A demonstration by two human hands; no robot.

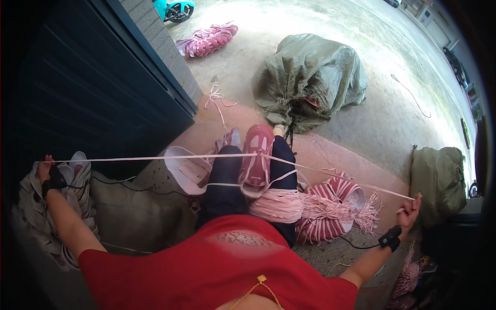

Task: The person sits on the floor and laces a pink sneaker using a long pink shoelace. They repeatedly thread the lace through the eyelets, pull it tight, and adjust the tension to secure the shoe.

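Note:
A dark pink and white shoe upper [254,173] rests between my thighs, toe end toward me. From it a pale pink shoelace [150,158] stretches taut to both sides. Far out on the left, my left hand [45,170] is raised and closed on one end. My right hand [409,211] pinches the other end, out to the right and a little lower. Across my right thigh lies a bundle of loose pink laces [277,206]. Beside it sits a stack of laced pink uppers [330,212]. More white and pink uppers [188,170] lie by my left knee.
A large green woven sack [312,77] stands ahead, with another sack [438,181] at the right. Whitish uppers [80,199] are piled at the left below a dark door [93,77]. A pink bundle [209,40] lies farther out on the floor.

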